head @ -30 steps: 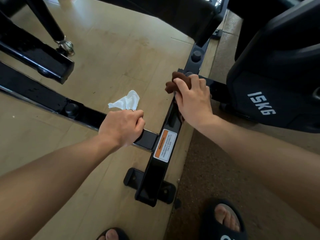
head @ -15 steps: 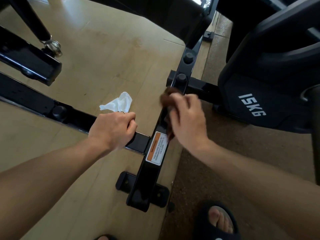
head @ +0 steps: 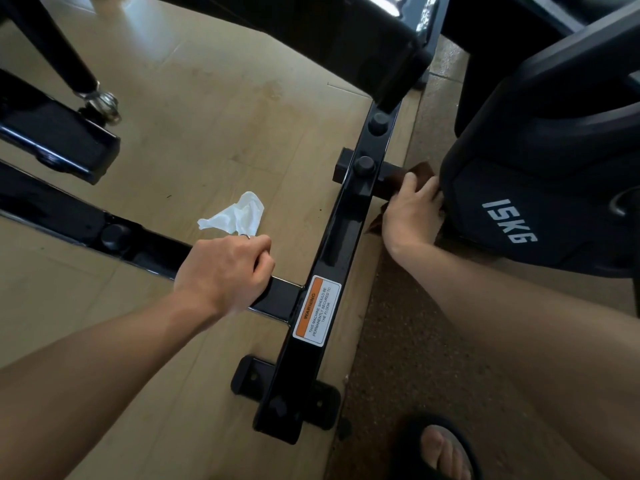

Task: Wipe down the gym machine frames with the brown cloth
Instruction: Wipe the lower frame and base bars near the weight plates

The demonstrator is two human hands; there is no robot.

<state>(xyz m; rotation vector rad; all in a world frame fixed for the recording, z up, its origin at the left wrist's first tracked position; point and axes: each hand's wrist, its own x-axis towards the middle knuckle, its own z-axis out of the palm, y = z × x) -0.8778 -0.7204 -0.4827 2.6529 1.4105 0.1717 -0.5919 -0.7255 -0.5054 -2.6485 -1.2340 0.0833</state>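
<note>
A black machine frame lies low on the floor: a long base bar with an orange and white warning label, a cross bar running left, and a short stub bar to the right. My left hand grips the cross bar beside the joint, a crumpled white tissue poking out past its fingers. My right hand presses the brown cloth on the stub bar, next to a weight plate. Most of the cloth is hidden under the hand.
A black 15KG weight plate stands right beside my right hand. More black frame parts and a castor sit at the upper left. The floor is light wood on the left and dark speckled rubber on the right. A sandalled foot shows below.
My right hand has carried the brown cloth off the long base bar and onto the short stub bar to the right, by the weight plate. My left hand keeps its grip.
</note>
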